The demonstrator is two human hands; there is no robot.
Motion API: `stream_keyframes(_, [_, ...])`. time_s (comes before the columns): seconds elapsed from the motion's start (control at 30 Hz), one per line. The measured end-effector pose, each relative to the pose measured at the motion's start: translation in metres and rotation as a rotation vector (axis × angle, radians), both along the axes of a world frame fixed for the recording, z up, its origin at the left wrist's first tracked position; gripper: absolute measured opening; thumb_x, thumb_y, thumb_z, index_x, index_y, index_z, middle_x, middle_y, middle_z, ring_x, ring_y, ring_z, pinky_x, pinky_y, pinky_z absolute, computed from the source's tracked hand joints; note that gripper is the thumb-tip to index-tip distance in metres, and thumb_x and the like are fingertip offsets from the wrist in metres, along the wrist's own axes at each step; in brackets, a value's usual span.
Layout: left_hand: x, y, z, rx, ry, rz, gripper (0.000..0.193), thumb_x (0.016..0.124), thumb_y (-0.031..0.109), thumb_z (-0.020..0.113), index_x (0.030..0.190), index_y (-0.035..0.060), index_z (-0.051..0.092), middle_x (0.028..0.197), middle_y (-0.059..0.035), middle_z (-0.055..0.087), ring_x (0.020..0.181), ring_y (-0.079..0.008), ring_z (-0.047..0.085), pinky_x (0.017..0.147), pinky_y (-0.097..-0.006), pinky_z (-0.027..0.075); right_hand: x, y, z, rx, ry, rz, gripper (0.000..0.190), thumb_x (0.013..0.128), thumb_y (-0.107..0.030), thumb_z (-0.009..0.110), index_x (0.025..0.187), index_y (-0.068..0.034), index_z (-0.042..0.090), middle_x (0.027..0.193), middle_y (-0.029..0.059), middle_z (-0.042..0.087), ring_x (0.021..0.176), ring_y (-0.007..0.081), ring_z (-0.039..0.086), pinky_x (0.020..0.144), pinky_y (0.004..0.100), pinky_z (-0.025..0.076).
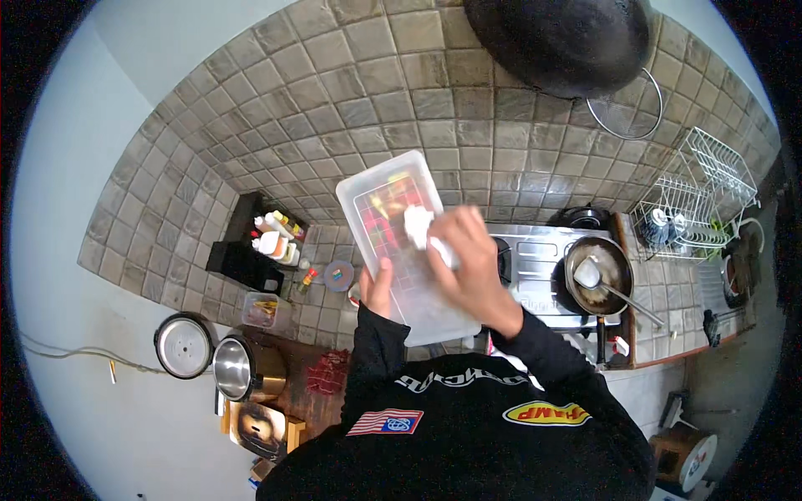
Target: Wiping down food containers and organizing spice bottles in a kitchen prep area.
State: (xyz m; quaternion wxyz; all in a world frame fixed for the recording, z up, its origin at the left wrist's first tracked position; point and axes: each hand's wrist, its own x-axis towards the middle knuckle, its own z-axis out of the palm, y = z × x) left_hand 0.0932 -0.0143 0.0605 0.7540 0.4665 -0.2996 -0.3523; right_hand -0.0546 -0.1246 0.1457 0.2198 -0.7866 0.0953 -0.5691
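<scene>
A translucent rectangular plastic container point(426, 310) is held up at a slant in front of the tiled wall. Gripping its left edge is my left hand point(378, 291), thumb on the near face. My right hand point(467, 263), blurred, pinches a crumpled white tissue or cloth point(418, 225) against or just over that face. Red, yellow and green patches show in the container's upper half; I cannot tell whether they are a printed label or contents. Part of the tissue is hidden behind my right fingers.
A frying pan point(617, 258) with a spatula point(587, 273) sits on the gas stove point(539, 269). Bottles point(276, 244), a small plastic tub point(260, 310) and a round lid point(339, 275) stand left. A dish rack point(683, 213) is right; a wok point(564, 44) hangs above.
</scene>
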Motion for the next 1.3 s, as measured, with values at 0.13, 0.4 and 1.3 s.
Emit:
stream_keyframes(0.13, [-0.005,-0.001,0.001,-0.104,0.324,-0.136,0.062,0.107,0.045,0.046,0.144,-0.0044,0.045,0.141,-0.0218,0.056,0.121,-0.0312,0.062,0.106,-0.0472,0.049,-0.027,0.019,-0.013,0.37,-0.106,0.161,0.015,0.078,0.003,0.069,0.091,0.003,0.063,0.094,0.0137,0.061,0.083,0.0267,0.06,0.077,0.0337,0.048])
stream_keyframes(0.4, [-0.023,-0.004,0.01,-0.279,0.335,-0.471,0.073,0.105,0.051,0.035,0.157,-0.0004,0.031,0.15,-0.0182,0.049,0.134,-0.0324,0.052,0.112,-0.0482,0.043,-0.013,-0.035,0.037,0.085,-0.1,0.116,0.019,0.078,0.0,0.069,0.096,0.004,0.066,0.091,0.0155,0.062,0.082,0.0285,0.063,0.072,0.0354,0.048])
stream_keyframes(1.3, [-0.043,-0.041,0.027,-0.145,0.432,-0.286,0.059,0.108,0.047,0.039,0.141,0.0,0.05,0.121,-0.0165,0.065,0.109,-0.0233,0.065,0.094,-0.037,0.054,-0.052,-0.01,-0.029,0.296,-0.029,0.184,0.02,0.081,0.001,0.072,0.101,0.005,0.069,0.095,0.0154,0.063,0.086,0.0308,0.062,0.077,0.0355,0.048])
